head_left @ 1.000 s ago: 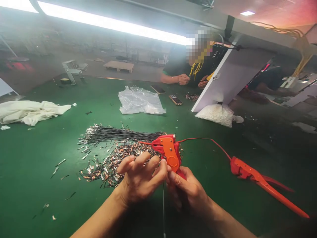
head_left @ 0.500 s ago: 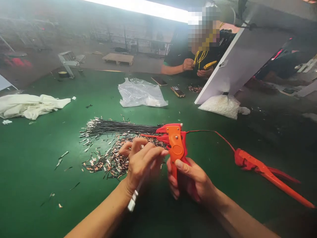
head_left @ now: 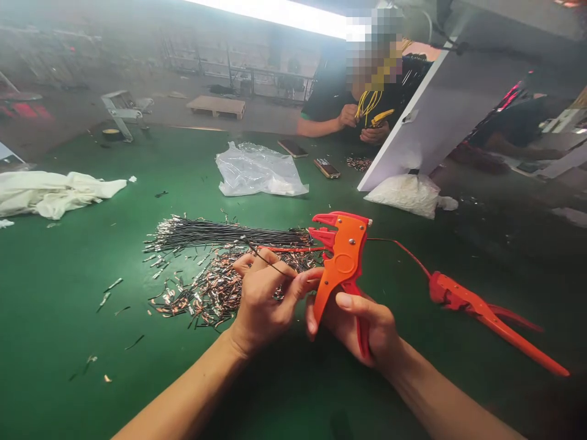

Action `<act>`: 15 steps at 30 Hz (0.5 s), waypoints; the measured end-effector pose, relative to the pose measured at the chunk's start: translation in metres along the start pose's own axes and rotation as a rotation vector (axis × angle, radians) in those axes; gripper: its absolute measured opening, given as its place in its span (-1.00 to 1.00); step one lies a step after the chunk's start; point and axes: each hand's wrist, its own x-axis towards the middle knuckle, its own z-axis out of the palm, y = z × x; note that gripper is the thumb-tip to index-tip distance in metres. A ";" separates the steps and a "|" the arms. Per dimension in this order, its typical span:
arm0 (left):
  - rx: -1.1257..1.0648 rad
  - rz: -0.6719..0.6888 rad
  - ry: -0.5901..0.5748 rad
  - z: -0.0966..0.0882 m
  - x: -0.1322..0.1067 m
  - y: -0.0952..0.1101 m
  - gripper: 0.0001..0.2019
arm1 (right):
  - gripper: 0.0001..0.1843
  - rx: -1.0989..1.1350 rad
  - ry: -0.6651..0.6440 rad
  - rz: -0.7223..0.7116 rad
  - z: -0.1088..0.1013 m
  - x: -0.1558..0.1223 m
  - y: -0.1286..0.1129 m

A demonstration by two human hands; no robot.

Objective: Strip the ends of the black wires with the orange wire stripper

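Note:
My right hand is wrapped round the handles of an orange and red wire stripper, whose red jaws point left and stand apart. Between the thumb and fingers of my left hand is a thin black wire, its dark end sticking up to the left. The left fingertips come close to the stripper's handle. Behind my hands lies a bundle of black wires with metal terminals at the left end. A heap of short wire offcuts with bare copper is beside my left hand.
A second wire stripper lies at the right, with a red cord running to it. Further back are a clear plastic bag, two phones, a white bag of pellets and white cloth. Across the table a person holds yellow wires.
The stripper has moved right and up a little, its jaws and handles spreading apart. A wire with white terminals that hung below my left hand is gone from there; a black wire now points up-left.

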 end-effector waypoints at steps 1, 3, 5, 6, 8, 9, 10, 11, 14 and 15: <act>-0.015 -0.011 -0.010 0.000 0.000 0.000 -0.84 | -0.59 -0.009 -0.007 -0.003 0.000 0.000 0.000; -0.053 -0.024 -0.021 -0.001 0.000 0.000 -0.84 | -0.58 -0.004 -0.006 0.003 -0.001 0.000 0.001; -0.086 -0.040 -0.016 -0.001 0.000 -0.001 -0.82 | -0.57 0.006 -0.010 0.019 -0.001 0.000 0.002; -0.094 -0.054 -0.009 -0.002 0.001 -0.002 -0.81 | -0.57 0.008 -0.014 0.020 -0.001 0.000 0.002; -0.114 -0.095 0.011 -0.002 0.002 -0.004 -0.77 | -0.58 0.015 -0.018 0.008 -0.002 0.000 0.001; -0.139 -0.131 0.015 -0.002 0.002 -0.005 -0.76 | -0.59 0.022 -0.018 0.000 -0.002 0.001 0.001; -0.185 -0.186 0.016 -0.002 0.003 -0.006 -0.74 | -0.59 0.033 -0.018 -0.004 -0.002 0.001 0.001; -0.253 -0.262 0.012 -0.002 0.004 -0.007 -0.73 | -0.60 0.046 -0.017 -0.006 -0.002 0.001 0.001; -0.522 -0.549 -0.013 -0.002 0.008 -0.009 -0.70 | -0.58 0.063 -0.026 -0.006 -0.002 0.002 0.001; -0.609 -0.630 -0.020 -0.003 0.010 -0.009 -0.69 | -0.58 0.062 -0.033 -0.008 -0.002 0.002 0.001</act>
